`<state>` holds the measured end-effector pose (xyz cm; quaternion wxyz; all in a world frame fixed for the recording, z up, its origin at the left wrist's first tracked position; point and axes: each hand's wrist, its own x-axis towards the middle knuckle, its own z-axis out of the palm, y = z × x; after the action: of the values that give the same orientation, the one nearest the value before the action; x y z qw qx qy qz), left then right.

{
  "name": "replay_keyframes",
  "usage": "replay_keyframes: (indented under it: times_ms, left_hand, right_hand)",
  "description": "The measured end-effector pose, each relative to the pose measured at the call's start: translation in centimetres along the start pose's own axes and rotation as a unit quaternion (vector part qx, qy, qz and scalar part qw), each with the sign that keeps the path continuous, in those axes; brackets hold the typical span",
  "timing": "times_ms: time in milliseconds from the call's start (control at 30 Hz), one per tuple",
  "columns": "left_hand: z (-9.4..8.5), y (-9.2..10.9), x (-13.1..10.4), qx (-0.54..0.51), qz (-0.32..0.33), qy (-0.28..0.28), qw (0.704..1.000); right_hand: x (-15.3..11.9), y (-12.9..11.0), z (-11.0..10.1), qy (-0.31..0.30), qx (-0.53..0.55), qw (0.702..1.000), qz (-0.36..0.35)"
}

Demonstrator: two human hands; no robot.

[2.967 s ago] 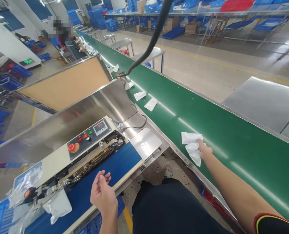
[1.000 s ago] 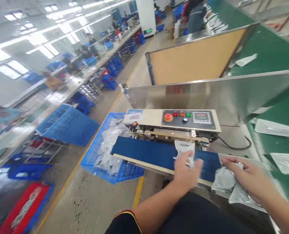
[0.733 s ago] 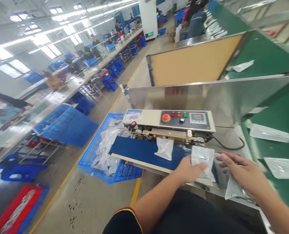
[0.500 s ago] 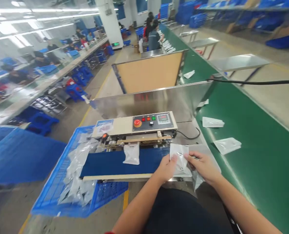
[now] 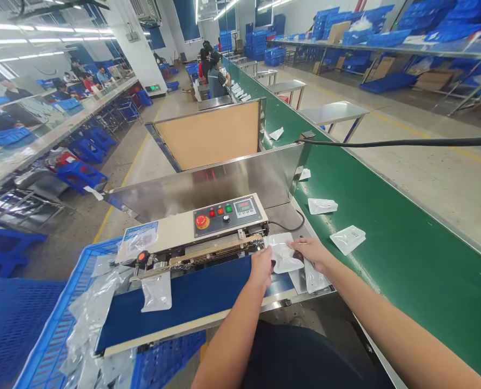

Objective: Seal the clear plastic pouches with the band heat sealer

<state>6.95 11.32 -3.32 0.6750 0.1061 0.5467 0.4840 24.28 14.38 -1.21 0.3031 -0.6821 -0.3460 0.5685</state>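
Observation:
A white pouch [image 5: 284, 256] is held between my two hands at the right end of a sealing machine [image 5: 224, 216]. My left hand [image 5: 261, 268] pinches its left edge, and my right hand [image 5: 311, 252] grips its upper right side. Under my right hand, a second pouch [image 5: 314, 279] hangs near the metal table edge; whether my fingers hold it too is unclear. Another white pouch [image 5: 157, 293] sits with its top in the machine's left part, over the blue belt [image 5: 208, 286].
A blue basket [image 5: 48, 335] full of pouches stands at the left end. The green conveyor [image 5: 406, 259] on the right carries several pouches, including one nearby [image 5: 348, 239]. A steel panel [image 5: 212, 181] rises behind the machine. A black cable [image 5: 402, 142] crosses the conveyor.
The view has turned to the right. The pouch in my hands has come up against the machine's right end, and the pouch on the blue belt has travelled left along the machine.

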Motion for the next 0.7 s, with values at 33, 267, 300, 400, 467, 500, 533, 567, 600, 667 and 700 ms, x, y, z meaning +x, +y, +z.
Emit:
replay_keyframes:
  times_ms: [33, 267, 300, 400, 467, 500, 533, 567, 600, 667, 700]
  left_hand:
    - [-0.3, 0.2, 0.2, 0.0, 0.0, 0.0, 1.0]
    - [-4.2, 1.3, -0.8, -0.019, 0.034, 0.03, 0.999]
    - [-5.0, 1.7, -1.2, -0.022, 0.035, 0.033, 0.999]
    - [-8.3, 2.8, -3.8, -0.004, 0.084, 0.085, 0.993]
    - [-10.3, 2.9, -6.3, 0.054, 0.188, 0.181, 0.964]
    - [-10.9, 2.6, -7.4, 0.097, 0.251, 0.23, 0.935]
    - [-11.2, 2.0, -8.4, 0.137, 0.288, 0.24, 0.917]
    - [-11.1, 1.2, -9.1, 0.177, 0.295, 0.208, 0.916]
    - [-10.5, 0.2, -9.3, 0.2, 0.293, 0.168, 0.92]
    - [-8.4, -1.4, -8.9, 0.209, 0.27, 0.066, 0.938]
    - [-7.1, -2.0, -8.4, 0.196, 0.266, 0.016, 0.944]
  right_hand:
    - [0.3, -0.3, 0.5, 0.002, -0.007, 1.0, 0.001]
    - [-0.5, -1.0, 4.6, -0.036, -0.084, 0.996, -0.023]
    - [-0.9, -1.0, 4.8, -0.044, -0.087, 0.995, -0.023]
    - [-2.5, -1.0, 4.5, -0.059, -0.072, 0.995, -0.033]
    - [-4.0, -1.1, 3.7, -0.057, -0.05, 0.996, -0.042]
    - [-4.8, -1.1, 3.5, -0.055, -0.038, 0.997, -0.049]
    - [-5.6, -1.1, 3.4, -0.052, -0.025, 0.996, -0.061]
    - [-6.4, -1.2, 3.5, -0.05, -0.012, 0.996, -0.078]
    - [-7.1, -1.3, 3.8, -0.049, 0.001, 0.994, -0.101]
    - [-8.2, -1.7, 5.0, -0.046, 0.019, 0.987, -0.154]
    - [-8.6, -2.0, 5.7, -0.042, 0.021, 0.983, -0.176]
